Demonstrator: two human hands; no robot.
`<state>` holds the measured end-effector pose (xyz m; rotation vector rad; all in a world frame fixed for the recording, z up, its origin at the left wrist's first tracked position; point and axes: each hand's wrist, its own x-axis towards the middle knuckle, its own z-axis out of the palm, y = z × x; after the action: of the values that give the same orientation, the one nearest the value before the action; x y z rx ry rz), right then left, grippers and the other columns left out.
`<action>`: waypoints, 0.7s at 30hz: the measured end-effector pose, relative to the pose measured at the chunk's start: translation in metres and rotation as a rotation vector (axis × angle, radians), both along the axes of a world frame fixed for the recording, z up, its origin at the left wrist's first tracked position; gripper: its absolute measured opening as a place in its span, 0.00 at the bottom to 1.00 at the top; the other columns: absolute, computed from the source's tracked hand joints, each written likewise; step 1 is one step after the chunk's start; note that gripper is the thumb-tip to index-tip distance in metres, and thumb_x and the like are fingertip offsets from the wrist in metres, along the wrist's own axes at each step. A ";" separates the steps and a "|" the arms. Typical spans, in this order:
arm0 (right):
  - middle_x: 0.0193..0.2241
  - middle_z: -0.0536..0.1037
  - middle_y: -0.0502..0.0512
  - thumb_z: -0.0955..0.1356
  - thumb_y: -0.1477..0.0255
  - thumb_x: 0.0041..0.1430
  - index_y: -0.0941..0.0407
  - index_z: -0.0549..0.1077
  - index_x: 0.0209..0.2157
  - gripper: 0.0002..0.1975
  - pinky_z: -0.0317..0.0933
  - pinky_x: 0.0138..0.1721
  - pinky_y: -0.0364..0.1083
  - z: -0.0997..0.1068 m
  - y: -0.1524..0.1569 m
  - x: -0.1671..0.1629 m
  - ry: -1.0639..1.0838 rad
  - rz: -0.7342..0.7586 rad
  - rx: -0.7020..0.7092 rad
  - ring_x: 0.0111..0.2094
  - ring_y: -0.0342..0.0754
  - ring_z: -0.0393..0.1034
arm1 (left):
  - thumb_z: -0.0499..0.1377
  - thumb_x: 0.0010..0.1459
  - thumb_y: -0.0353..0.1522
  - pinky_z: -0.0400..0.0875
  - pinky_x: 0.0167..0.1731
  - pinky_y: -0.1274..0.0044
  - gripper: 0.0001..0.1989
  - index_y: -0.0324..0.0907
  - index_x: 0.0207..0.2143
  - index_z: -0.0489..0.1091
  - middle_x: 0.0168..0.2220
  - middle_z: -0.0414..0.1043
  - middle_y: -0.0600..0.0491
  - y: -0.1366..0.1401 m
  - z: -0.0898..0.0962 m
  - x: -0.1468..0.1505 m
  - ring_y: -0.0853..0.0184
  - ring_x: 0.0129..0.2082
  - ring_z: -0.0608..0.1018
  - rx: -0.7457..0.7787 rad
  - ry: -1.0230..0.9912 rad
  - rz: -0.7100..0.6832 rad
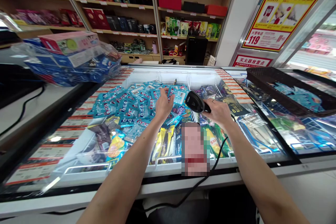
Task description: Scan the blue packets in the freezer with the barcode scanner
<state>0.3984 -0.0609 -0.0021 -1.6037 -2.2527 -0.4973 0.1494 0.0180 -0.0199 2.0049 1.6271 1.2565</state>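
Note:
My right hand [219, 112] is wrapped round the handle of a black barcode scanner [194, 101], whose head points left. A black cable runs from it down past the freezer's front edge. My left hand [164, 105] has its fingers closed on a small blue packet [179, 95] with a white barcode label facing up. Many more blue packets [123, 103] lie spread in a heap to its left, on the glass top of a chest freezer [78, 147]. Below my hands, a blurred pink patch [194, 147] covers something I cannot make out.
Wrapped ice creams [165, 141] show through the glass. At the right is a dark brown basket [278, 99] with blue packets inside. Plastic-wrapped boxes [76, 59] stand at the left. Stocked shelves [131, 5] line the back, beside a pillar with red-and-yellow signs [278, 14].

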 end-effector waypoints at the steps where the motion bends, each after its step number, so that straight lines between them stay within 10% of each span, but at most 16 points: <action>1: 0.40 0.77 0.54 0.63 0.62 0.58 0.54 0.68 0.50 0.19 0.53 0.31 0.44 0.000 0.000 0.002 0.008 -0.017 0.008 0.38 0.49 0.71 | 0.52 0.59 0.40 0.68 0.44 0.64 0.23 0.39 0.53 0.54 0.45 0.70 0.41 0.000 0.000 0.000 0.54 0.48 0.73 0.010 0.005 -0.007; 10: 0.40 0.77 0.52 0.64 0.60 0.57 0.51 0.69 0.49 0.19 0.52 0.28 0.44 -0.004 0.002 0.013 0.018 -0.162 0.005 0.33 0.48 0.71 | 0.52 0.57 0.30 0.57 0.57 0.64 0.21 0.39 0.54 0.59 0.56 0.58 0.41 -0.001 0.000 0.002 0.58 0.58 0.61 0.283 0.227 -0.007; 15: 0.38 0.76 0.51 0.63 0.60 0.57 0.50 0.69 0.48 0.18 0.52 0.27 0.44 -0.004 0.002 0.017 0.004 -0.206 -0.008 0.33 0.49 0.71 | 0.46 0.63 0.35 0.59 0.53 0.62 0.14 0.42 0.41 0.70 0.45 0.69 0.46 -0.003 -0.003 0.006 0.58 0.49 0.69 0.225 0.422 -0.127; 21: 0.40 0.76 0.53 0.63 0.61 0.58 0.50 0.69 0.49 0.18 0.54 0.28 0.44 -0.002 0.003 0.015 0.000 -0.252 -0.080 0.35 0.49 0.72 | 0.49 0.61 0.36 0.49 0.59 0.58 0.15 0.45 0.48 0.68 0.50 0.69 0.46 -0.010 -0.003 0.013 0.57 0.52 0.68 0.268 0.566 -0.210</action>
<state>0.4139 -0.0580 -0.0044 -1.9408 -2.1052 -0.4742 0.1623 0.0077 -0.0232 2.8075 1.4527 0.9182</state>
